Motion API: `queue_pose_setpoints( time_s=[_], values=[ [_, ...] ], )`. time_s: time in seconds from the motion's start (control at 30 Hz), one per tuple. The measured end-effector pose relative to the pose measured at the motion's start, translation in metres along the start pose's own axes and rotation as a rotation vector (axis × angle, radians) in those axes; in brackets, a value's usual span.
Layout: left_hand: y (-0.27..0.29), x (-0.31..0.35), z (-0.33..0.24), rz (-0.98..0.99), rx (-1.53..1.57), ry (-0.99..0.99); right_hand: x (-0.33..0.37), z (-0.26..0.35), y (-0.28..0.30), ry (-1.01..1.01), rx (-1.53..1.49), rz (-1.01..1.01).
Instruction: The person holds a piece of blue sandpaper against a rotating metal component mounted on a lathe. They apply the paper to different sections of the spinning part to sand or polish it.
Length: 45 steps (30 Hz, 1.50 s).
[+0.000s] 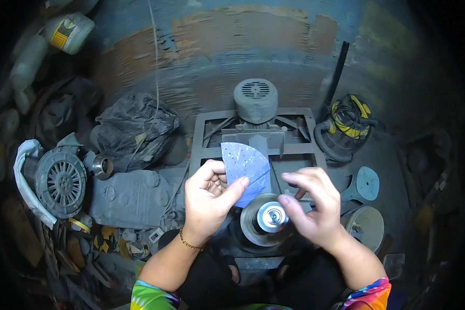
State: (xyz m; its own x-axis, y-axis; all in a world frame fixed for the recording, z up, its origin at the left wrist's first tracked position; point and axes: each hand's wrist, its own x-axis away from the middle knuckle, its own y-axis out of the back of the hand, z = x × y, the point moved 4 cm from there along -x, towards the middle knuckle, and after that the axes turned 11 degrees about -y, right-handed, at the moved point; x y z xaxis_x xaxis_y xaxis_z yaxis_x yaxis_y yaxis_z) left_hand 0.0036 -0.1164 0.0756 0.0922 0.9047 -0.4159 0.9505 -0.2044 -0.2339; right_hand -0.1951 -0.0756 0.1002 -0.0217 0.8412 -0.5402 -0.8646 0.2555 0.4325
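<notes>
A blue fan-shaped piece of sandpaper (245, 168), dotted with small holes and creased, is pinched between the thumb and fingers of my left hand (209, 194). It stands roughly upright above the machine's spindle. My right hand (315, 204) hovers just right of the shiny round metal spindle end (272, 217), its thumb and curled index finger apart with nothing between them. Whether the right thumb touches the metal I cannot tell. Below the spindle end is a wider metal disc (249, 222), partly covered by it.
A grey motor (256, 101) sits on the metal frame (305, 150) ahead. To the right are a yellow-and-black vacuum (349, 124), a pale blue stool seat (368, 183) and a white bucket (367, 227). A round vented motor housing (62, 183) and a black plastic bag (134, 129) lie left.
</notes>
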Motion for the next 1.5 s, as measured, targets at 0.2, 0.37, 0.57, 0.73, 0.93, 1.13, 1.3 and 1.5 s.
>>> queue_pose_setpoints(
  time_s=[0.2,0.37,0.57,0.73,0.93,1.13,1.3,1.5],
  values=[
    [-0.014,0.009,-0.005,0.171,-0.130,-0.013,-0.004,0.015,-0.007,0.095,0.068,0.039],
    [-0.018,0.007,-0.010,0.338,-0.237,-0.083,-0.001,0.007,-0.008,-0.003,0.027,0.072],
    [-0.014,0.004,-0.014,0.373,-0.408,0.007,-0.003,0.010,-0.007,0.110,0.179,0.031],
    [-0.014,0.002,-0.022,0.316,-0.609,-0.168,0.002,0.000,-0.016,-0.019,-0.060,0.123],
    [-0.013,0.004,-0.013,0.184,-0.476,-0.257,0.008,-0.001,-0.029,-0.497,-0.487,0.155],
    [-0.014,0.006,-0.011,0.261,-0.375,-0.029,0.003,-0.014,-0.020,-0.353,-0.372,0.158],
    [-0.021,0.004,-0.019,0.409,-0.616,-0.158,0.005,-0.014,-0.019,-0.391,-0.401,0.203],
    [-0.022,0.008,-0.021,0.428,-0.714,-0.187,0.008,-0.007,-0.018,-0.410,-0.329,0.174]
  ],
)
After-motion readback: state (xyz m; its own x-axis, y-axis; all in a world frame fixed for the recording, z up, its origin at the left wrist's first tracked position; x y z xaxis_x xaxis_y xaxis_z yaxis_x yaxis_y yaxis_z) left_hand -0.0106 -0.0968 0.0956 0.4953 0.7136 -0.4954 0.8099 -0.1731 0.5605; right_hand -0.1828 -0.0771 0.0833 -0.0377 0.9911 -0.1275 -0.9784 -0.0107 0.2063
